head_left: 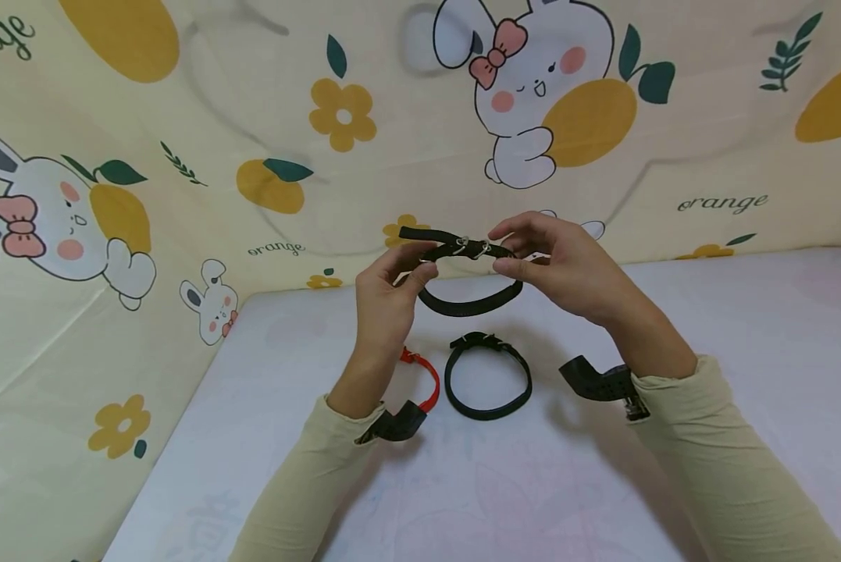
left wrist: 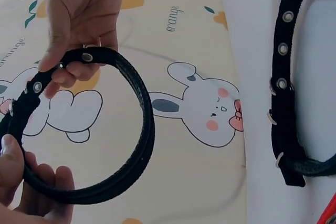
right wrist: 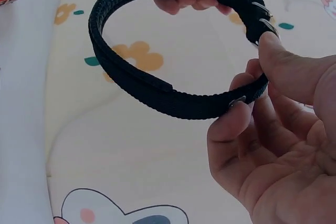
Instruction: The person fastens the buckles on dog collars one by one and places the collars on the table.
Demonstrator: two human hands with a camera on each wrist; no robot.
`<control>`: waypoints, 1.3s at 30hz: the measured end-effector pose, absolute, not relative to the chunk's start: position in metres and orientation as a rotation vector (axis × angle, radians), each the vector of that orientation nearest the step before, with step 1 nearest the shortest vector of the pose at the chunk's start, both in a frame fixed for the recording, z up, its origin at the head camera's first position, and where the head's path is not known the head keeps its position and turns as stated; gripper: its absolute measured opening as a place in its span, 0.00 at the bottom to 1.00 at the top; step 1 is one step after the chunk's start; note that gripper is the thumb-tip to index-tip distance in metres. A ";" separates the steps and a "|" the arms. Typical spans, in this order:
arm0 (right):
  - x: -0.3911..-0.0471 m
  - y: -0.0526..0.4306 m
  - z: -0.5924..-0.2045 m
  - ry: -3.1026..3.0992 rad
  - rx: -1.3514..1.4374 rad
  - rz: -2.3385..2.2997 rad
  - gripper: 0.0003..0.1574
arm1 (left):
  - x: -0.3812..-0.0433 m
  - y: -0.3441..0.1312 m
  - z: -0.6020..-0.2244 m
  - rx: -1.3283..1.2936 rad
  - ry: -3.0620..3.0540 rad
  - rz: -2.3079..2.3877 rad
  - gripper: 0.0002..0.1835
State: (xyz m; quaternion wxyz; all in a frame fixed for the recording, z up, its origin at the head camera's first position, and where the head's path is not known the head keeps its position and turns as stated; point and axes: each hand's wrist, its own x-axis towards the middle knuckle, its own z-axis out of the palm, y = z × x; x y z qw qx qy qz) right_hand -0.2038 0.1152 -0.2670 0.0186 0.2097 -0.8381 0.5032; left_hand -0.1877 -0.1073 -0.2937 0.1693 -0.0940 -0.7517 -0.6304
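A black collar with silver buckle hardware is held up above the table, closed into a loop. My left hand pinches its left side, near a loose strap end that sticks out leftward. On the other side, my right hand grips the band near the buckle with thumb and fingers. Metal eyelets show along the strap in the left wrist view. The right wrist view shows the right thumb beside the metal rings and the padded lining of the collar.
A second black collar lies looped on the white table below the hands. Left of it, a red collar is partly hidden by the left forearm. Behind rises a patterned cloth with rabbits and oranges.
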 end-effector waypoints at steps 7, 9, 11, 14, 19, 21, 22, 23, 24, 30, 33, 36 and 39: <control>-0.203 0.118 -0.266 -2.678 0.686 1.544 0.23 | -0.188 -0.109 -0.291 -0.224 -2.141 -1.923 0.14; -0.203 0.118 -0.265 -2.695 0.698 1.536 0.25 | -0.187 -0.108 -0.291 -0.239 -2.164 -1.875 0.13; -0.203 0.117 -0.266 -2.682 0.710 1.540 0.27 | -0.186 -0.106 -0.291 -0.257 -2.193 -1.803 0.13; -0.201 0.113 -0.267 -2.642 0.729 1.525 0.25 | -0.184 -0.103 -0.293 -0.308 -2.240 -1.666 0.13; -0.195 0.103 -0.268 -2.581 0.760 1.467 0.20 | -0.179 -0.097 -0.296 -0.391 -2.280 -1.534 0.13; -0.194 0.101 -0.268 -2.535 0.783 1.439 0.18 | -0.178 -0.096 -0.296 -0.395 -2.283 -1.523 0.14; -0.193 0.101 -0.268 -2.511 0.790 1.429 0.17 | -0.178 -0.096 -0.296 -0.391 -2.282 -1.526 0.14; -0.193 0.101 -0.267 -2.489 0.793 1.424 0.16 | -0.178 -0.095 -0.297 -0.385 -2.281 -1.534 0.13; -0.193 0.101 -0.267 -2.471 0.792 1.418 0.16 | -0.178 -0.095 -0.297 -0.379 -2.276 -1.544 0.14; -0.190 0.102 -0.264 -2.449 0.700 1.445 0.12 | -0.177 -0.094 -0.297 -0.338 -2.218 -1.604 0.13; -0.189 0.101 -0.263 -2.452 0.672 1.469 0.11 | -0.176 -0.092 -0.298 -0.325 -2.185 -1.587 0.14; -0.189 0.101 -0.262 -2.446 0.675 1.493 0.11 | -0.176 -0.092 -0.299 -0.315 -2.171 -1.558 0.13; -0.189 0.101 -0.262 -2.437 0.677 1.502 0.10 | -0.176 -0.091 -0.300 -0.320 -2.179 -1.547 0.14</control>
